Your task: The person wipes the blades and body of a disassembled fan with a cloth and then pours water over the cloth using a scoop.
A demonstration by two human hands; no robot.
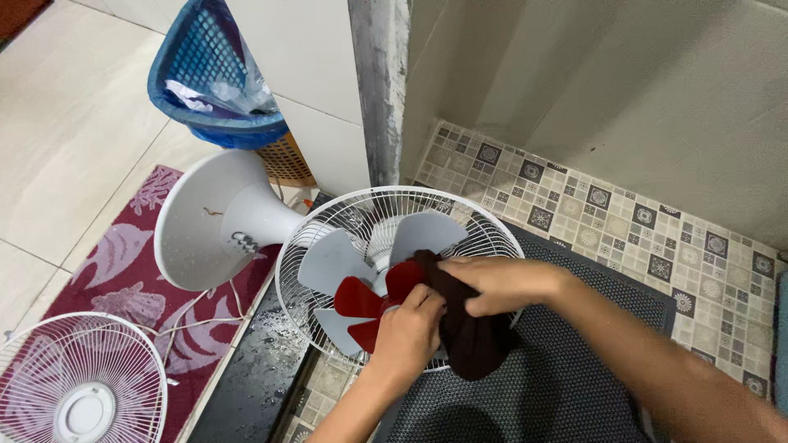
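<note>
Fan lying on floor, rear grille [328, 221] up: left hand [410, 332] steadies the red blade [359, 299], right hand [501, 283] grips dark cloth [468, 336] over hub; wipe hub outward, supporting blade against flex.

The dark cloth [468, 340] and both hands [455, 308] hide the fan's hub and parts of its blades [332, 262]. The loose front grille [78, 381] is cut off at the near-left edge.
</note>
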